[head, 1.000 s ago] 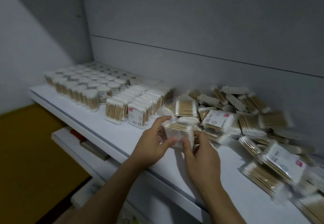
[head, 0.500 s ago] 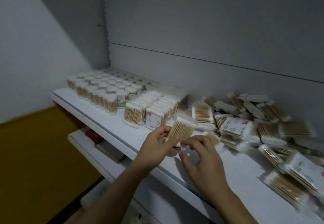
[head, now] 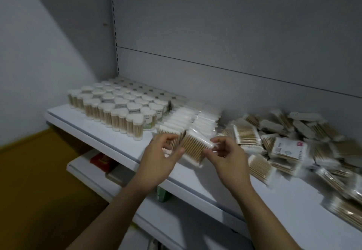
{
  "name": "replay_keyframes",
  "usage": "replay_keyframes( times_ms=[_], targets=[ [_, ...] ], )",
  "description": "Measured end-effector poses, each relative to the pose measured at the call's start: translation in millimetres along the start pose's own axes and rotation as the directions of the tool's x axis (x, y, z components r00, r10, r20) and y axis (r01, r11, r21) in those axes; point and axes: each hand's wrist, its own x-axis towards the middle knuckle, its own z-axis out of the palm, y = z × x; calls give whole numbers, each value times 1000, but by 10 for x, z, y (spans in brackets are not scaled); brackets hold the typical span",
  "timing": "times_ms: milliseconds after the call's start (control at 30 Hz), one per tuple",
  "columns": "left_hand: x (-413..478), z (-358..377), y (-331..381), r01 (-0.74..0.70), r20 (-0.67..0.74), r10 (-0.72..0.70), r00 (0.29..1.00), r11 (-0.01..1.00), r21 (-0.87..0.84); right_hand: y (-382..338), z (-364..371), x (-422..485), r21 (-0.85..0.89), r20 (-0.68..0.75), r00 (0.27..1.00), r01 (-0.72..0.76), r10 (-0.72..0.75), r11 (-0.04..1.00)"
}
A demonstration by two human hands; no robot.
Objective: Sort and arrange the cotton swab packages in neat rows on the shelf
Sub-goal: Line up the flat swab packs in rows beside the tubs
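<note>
I hold a flat clear pack of wooden cotton swabs [head: 193, 148] above the front of the white shelf [head: 121, 148]. My left hand [head: 160, 158] grips its left edge, and my right hand [head: 227, 155] pinches its right end. Just behind it, upright flat packs stand in two rows [head: 194, 121]. A loose heap of the same packs [head: 293, 144] sprawls across the right half of the shelf.
Rows of heart-topped clear swab tubs [head: 121, 108] fill the shelf's left end. A lower shelf [head: 94, 173] carries a red box [head: 101, 160] and a green item [head: 162, 194]. The grey back panel [head: 215, 34] rises behind; yellow floor [head: 29, 171] lies at the left.
Both hands lifted the pack from the shelf surface and carried it left toward the standing rows, turning it so its swabs face me. The view shifted left.
</note>
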Motion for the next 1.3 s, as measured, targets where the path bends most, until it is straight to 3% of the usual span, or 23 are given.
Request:
replay_keyframes(
  times_ms=[100,200,333,600,767,867,967,1067,1167,1200,1300],
  targets=[
    [82,-98,-181,-117,37,113,993,982,149,40,171,65,-269,-49,999,-2,-11,963],
    [113,-139,-334,-193,147,161,976,951,240,92,301,56,-394,-102,993,9,-54,919],
    [183,-176,-386,-290,215,235,948,914,284,96,390,43,-445,-137,988,-2,-65,896],
    [381,-237,-130,-432,266,351,898,817,381,53,386,32,-568,-77,994,16,-73,823],
    [608,-135,191,-527,315,429,847,759,384,7,42,93,-556,-195,970,13,-146,831],
    [808,30,423,-565,348,453,820,733,378,53,-288,269,-622,-186,981,-74,-55,780],
    [1095,333,637,-618,468,428,773,677,400,175,-527,531,-763,-157,986,-152,49,629],
    [1412,748,808,-700,632,343,695,525,484,304,-590,847,-885,-141,990,-119,-17,450],
    [1750,1189,880,-735,724,221,654,414,537,473,-597,1088,-908,-98,995,-81,-21,412],
    [1868,1328,902,-726,741,171,649,430,536,531,-604,1133,-904,-93,995,-71,-32,421],
    [2127,1676,995,-615,790,4,613,631,473,653,-605,1133,-897,-114,989,-62,-92,439]
  ],
)
